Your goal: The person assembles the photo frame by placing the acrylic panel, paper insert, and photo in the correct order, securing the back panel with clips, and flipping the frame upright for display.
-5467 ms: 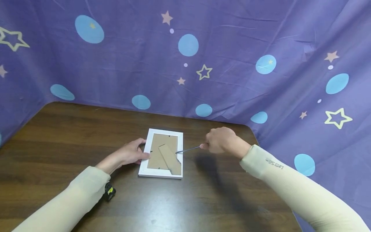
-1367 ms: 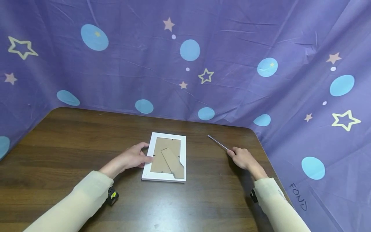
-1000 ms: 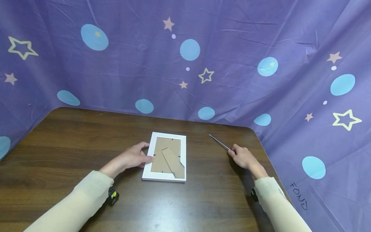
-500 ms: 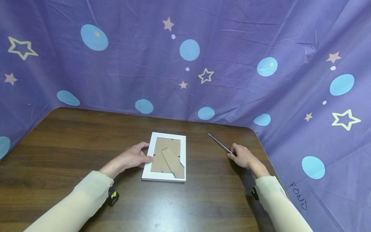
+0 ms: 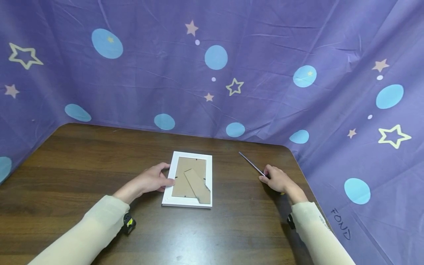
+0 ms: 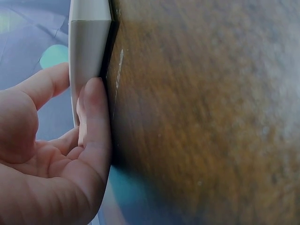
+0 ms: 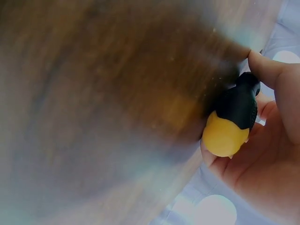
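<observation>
A white picture frame (image 5: 187, 202) lies face down on the wooden table, its brown backing and slanted stand leg uppermost. My left hand (image 5: 149, 179) pinches the left edge, with the thumb over the border; in the left wrist view fingers run along the frame's side (image 6: 89, 47). To the right, a screwdriver (image 5: 251, 163) points its thin metal shaft away and to the left. Its black and yellow handle (image 7: 229, 112) lies low at the table under my right hand (image 5: 278, 179). The right thumb stands off the handle, and the fingers lie loosely about its far side.
The brown table (image 5: 99, 165) has rounded far corners. A purple curtain (image 5: 258, 48) with stars and blue spots hangs behind it and along both sides. Dark wrist cameras (image 5: 129, 223) sit under the sleeve cuffs.
The right hand carried the screwdriver from the frame's right edge to the table's right side and lowered it. Lately its thumb has spread from the shaft. The left hand stays on the picture frame.
</observation>
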### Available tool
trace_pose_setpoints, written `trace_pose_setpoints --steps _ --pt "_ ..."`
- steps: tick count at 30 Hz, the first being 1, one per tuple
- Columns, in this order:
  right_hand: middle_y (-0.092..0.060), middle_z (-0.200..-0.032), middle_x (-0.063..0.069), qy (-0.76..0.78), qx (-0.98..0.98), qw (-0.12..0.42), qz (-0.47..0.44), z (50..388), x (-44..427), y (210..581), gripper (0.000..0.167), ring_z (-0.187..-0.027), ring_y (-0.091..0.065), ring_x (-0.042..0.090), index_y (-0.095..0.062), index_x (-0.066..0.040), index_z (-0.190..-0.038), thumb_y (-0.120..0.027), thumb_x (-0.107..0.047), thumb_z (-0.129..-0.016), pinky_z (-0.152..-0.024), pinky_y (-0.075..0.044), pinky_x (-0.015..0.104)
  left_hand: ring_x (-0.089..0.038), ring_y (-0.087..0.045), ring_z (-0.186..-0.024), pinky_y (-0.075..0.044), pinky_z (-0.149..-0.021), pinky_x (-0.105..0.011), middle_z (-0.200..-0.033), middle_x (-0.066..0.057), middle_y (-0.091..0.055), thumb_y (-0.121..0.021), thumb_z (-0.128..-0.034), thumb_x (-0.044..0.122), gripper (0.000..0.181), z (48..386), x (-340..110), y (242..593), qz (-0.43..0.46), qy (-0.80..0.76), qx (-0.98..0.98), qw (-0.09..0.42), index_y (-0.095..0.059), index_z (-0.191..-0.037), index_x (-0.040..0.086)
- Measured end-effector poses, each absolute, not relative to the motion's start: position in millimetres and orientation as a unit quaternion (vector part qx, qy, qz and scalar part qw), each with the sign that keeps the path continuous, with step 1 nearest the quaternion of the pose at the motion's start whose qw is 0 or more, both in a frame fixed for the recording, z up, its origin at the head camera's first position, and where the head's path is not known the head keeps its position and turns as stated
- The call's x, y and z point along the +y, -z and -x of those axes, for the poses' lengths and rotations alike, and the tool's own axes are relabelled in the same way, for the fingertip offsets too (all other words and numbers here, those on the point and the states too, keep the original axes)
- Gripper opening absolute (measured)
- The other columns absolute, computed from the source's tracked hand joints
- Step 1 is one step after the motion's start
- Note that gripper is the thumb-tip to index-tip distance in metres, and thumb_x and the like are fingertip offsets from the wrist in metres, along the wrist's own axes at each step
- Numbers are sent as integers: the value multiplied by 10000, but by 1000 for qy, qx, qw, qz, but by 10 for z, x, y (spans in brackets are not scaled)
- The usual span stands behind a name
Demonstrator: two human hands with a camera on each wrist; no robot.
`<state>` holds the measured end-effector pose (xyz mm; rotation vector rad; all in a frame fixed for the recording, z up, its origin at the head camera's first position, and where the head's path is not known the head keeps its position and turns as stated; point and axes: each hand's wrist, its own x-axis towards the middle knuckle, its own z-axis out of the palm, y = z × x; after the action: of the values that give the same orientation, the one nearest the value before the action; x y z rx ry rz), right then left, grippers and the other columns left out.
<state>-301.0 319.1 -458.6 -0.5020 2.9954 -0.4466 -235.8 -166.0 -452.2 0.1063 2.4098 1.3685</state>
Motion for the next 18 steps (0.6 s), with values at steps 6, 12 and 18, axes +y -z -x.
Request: trace_pose_setpoints --steps 6,12,18 --pt "-631 -932 87 147 976 38 158 3001 3194 4585 240 -885 -594 288 -579 -73 -997 -716 -268 -1024 -814 -502 497 -210 -690 -797 -625 -762 -357 -895 -143 -661 -761 -979 197 791 2360 -1659 4524 -39 -487 854 180 -333 -1587 -73" --pt "-632 -946 96 154 976 39 151 2996 3202 4584 252 -902 -597 285 -583 -57 -1016 -720 -268 -1021 -837 -506 495 -204 -695 -795 -636 -771 -370 -891 -146 -665 -765 -976 181 798 2358 -1650 4527 -44 -497 848 180 -324 -1586 -84" --pt "-605 -995 108 174 977 31 122 2957 3157 4468 328 -950 -583 304 -604 -40 -1079 -714 -343 -1021 -841 -489 493 -208 -695 -796 -631 -771 -359 -889 -142 -660 -768 -974 192 801 2357 -1659 4520 -41 -491 851 181 -329 -1587 -77"
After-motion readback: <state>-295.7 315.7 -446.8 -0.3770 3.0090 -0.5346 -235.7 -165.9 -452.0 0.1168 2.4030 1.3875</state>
